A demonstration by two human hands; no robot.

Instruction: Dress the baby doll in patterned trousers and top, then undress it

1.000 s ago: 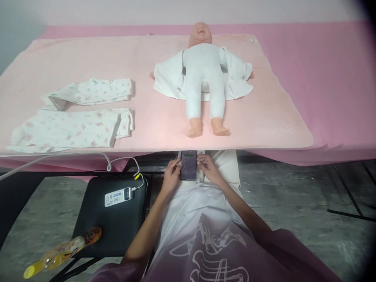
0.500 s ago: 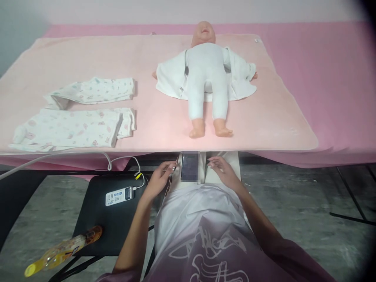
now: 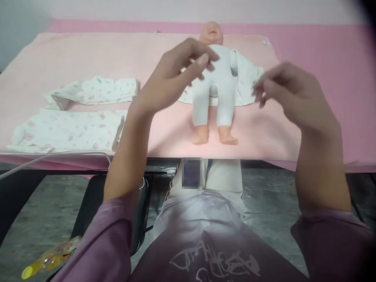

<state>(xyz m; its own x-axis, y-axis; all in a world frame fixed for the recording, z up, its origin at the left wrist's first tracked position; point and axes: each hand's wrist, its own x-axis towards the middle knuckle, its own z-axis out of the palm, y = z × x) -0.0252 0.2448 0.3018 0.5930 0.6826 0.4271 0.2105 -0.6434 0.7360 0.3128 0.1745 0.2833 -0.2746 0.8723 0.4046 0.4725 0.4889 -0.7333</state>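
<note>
A baby doll in white clothes lies on its back on the pale pink mat, head toward the far side and bare feet toward me. Its white jacket is spread out at the sides. My left hand is raised in front of the doll's chest and hides part of it, including one sleeve. Its fingers are bent and apart, with nothing in them. Over the doll's other sleeve, my right hand hovers with loosely curled, separated fingers, slightly blurred, holding nothing.
Folded printed baby clothes lie on the mat at the left. A white cable runs along the table's front edge. A phone rests on my lap. On the left are a black chair and a yellow-capped bottle.
Both my hands have risen from my lap to above the table, the left in front of the doll's chest, the right near its sleeve. The doll has not visibly been moved.
</note>
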